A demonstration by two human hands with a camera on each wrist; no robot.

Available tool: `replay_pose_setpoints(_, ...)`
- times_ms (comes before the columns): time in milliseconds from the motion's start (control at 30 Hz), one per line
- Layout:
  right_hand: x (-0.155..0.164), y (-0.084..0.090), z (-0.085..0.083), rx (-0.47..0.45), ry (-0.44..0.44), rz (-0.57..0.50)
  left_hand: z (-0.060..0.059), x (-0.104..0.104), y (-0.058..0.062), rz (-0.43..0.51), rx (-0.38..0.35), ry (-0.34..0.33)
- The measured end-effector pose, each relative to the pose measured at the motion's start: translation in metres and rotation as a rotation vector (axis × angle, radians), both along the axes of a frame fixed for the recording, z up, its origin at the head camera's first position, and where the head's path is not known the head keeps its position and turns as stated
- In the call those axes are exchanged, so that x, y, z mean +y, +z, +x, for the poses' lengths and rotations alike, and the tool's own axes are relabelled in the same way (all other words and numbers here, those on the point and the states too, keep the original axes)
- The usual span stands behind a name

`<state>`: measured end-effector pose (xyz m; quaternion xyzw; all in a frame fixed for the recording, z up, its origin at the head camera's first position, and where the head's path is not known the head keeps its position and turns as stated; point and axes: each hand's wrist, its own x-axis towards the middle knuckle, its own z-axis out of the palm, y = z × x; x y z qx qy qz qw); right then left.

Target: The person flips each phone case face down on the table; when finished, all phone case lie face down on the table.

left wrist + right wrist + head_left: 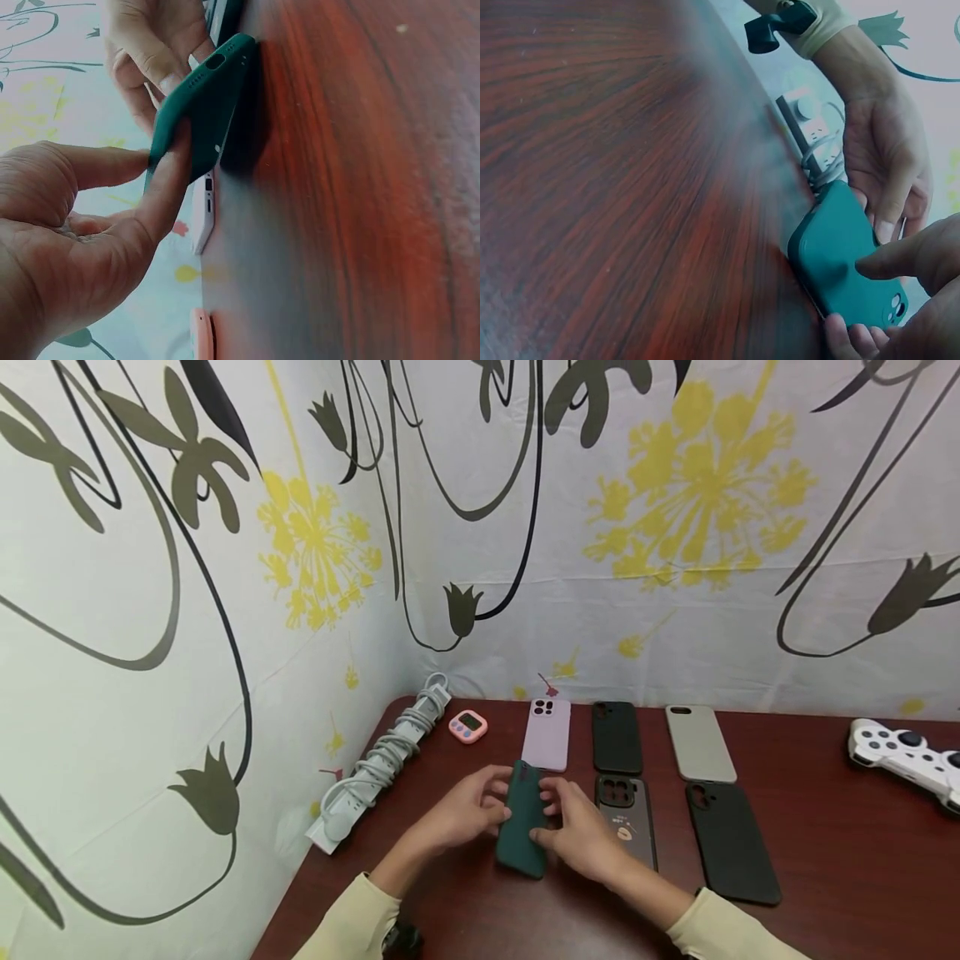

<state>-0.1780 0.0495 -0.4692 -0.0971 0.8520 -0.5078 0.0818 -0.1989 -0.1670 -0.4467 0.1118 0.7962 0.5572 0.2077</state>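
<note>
A dark green phone case [522, 820] is held tilted, its lower end on or just above the dark red table [825, 860]. My left hand [491, 808] pinches its left edge between thumb and fingers. My right hand [553, 825] grips the right edge. In the left wrist view the left hand's fingers [169, 180] press on the green case [202, 105], and the right hand [150, 45] holds its far side. In the right wrist view a right fingertip [870, 266] rests on the case's back [840, 247], with the left hand [885, 157] behind it.
Other cases lie in two rows: lilac [547, 735], black [617, 737], beige [701, 743], a dark one with a sticker [628, 814], another black [731, 843]. A pink timer [468, 726] and a power strip [382, 760] lie at the left, a white controller [903, 756] at the right.
</note>
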Motion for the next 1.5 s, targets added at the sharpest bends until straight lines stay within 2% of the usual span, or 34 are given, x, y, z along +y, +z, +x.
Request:
replay_pose_setpoints(167,0.002,0.0,0.003,0.025,0.026,0.044,0.003,-0.002,-0.002,0.003,0.011,0.0)
replay_pose_setpoints(400,0.002,-0.001,0.006,0.037,-0.008,0.117,0.003,-0.004,-0.006,0.029,0.009,-0.013)
replay_pose_setpoints(633,0.005,-0.003,0.007,0.037,-0.027,0.052,0.001,-0.002,-0.012,0.043,0.025,-0.012)
replay_pose_setpoints(800,0.006,-0.004,0.008,0.039,-0.05,0.023,-0.004,0.002,-0.019,-0.076,0.085,0.0)
replay_pose_setpoints(1133,0.008,-0.001,0.005,0.1,-0.054,0.09,-0.013,0.016,-0.016,-0.399,0.33,-0.005)
replay_pose_setpoints(1500,0.007,0.0,0.004,0.074,-0.029,0.153,-0.011,0.016,-0.02,-0.503,0.371,-0.019)
